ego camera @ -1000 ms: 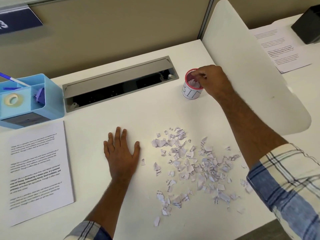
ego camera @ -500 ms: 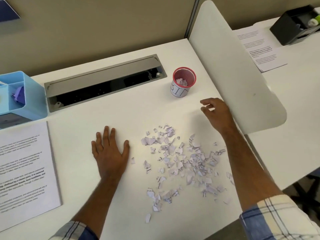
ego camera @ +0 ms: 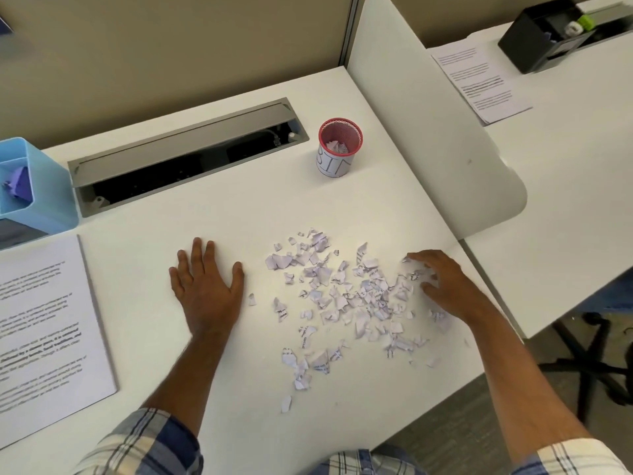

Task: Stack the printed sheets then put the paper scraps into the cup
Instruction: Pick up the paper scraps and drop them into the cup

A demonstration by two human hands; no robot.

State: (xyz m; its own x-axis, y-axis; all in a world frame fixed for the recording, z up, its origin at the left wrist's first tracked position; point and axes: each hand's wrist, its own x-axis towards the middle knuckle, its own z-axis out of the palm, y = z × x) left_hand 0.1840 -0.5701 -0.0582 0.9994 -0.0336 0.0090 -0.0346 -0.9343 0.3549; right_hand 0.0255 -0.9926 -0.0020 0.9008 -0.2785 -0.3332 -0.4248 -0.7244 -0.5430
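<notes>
On smooth white desk (ego camera: 239, 214): left hand (ego camera: 205, 289) flat, right hand (ego camera: 442, 286) loosely curled over torn paper scraps (ego camera: 342, 296).

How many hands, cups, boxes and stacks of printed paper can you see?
Hands: 2, left hand and right hand
Cups: 1, cup
Boxes: 2, blue box and black box
Paper stacks: 2, left stack and far stack
Total: 7

stacked printed sheets (ego camera: 44, 323) lie left; torn paper scraps (ego camera: 342, 296) scattered near upright red-rimmed cup (ego camera: 339, 148)
</notes>
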